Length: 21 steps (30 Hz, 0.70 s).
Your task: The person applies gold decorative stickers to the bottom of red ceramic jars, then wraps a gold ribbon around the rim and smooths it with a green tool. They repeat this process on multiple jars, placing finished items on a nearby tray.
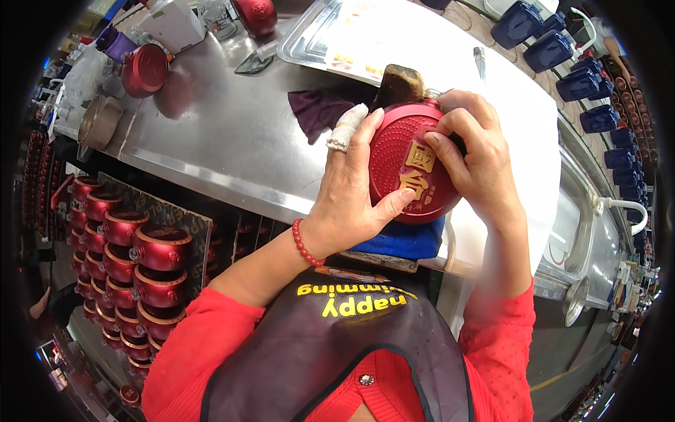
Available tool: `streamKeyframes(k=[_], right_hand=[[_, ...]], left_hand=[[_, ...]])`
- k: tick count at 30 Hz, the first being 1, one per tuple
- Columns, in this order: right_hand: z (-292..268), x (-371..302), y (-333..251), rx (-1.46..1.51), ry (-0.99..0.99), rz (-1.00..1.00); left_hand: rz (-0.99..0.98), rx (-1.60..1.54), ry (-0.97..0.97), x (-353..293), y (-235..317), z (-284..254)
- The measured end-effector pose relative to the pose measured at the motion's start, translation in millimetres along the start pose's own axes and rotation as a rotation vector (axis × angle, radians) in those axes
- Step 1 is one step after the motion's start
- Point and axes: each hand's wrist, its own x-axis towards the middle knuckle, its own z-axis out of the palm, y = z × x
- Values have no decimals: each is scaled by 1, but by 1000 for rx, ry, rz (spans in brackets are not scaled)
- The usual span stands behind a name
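Observation:
A round red drum-shaped bottle [389, 158] with a dotted face and raised gold characters [420, 157] is tilted toward me above a folded blue cloth [401, 239]. My left hand [351, 190] grips its left side, thumb across the face by the lower character. A white cloth cover [346, 128] wraps one of its fingertips. My right hand [478, 148] is closed at the upper right of the face, thumb and fingertips pinched beside the upper character. Whatever sits in that pinch, if anything, is hidden. Behind the bottle lie a dark worn block [401, 84] and a dark purple cloth [316, 112].
The steel bench [232, 141] carries a metal tray [306, 39], a triangular-bladed scraper [257, 59], another red bottle [145, 71] and a beige pot [100, 123]. White sheeting [524, 141] covers its right part. Stacked red drum-shaped bottles [162, 246] stand at left; blue bins [548, 49] line the right.

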Motion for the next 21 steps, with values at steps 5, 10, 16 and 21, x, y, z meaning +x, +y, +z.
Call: streamKeyframes(k=[5,10,16,21], right_hand=[[1,-2,2,5,-16,9],[3,0,3,-5,-3,18],[-7,-11,2,-117,136,126],[-5,-43,-13,-72,68,226]], left_hand=[[-7,-6,18,0,-3,4],[-52,-33,12,-2,-3,6],[-22,2,61,19,-2,-5],[-133,-90,18,56,-6,-8]])
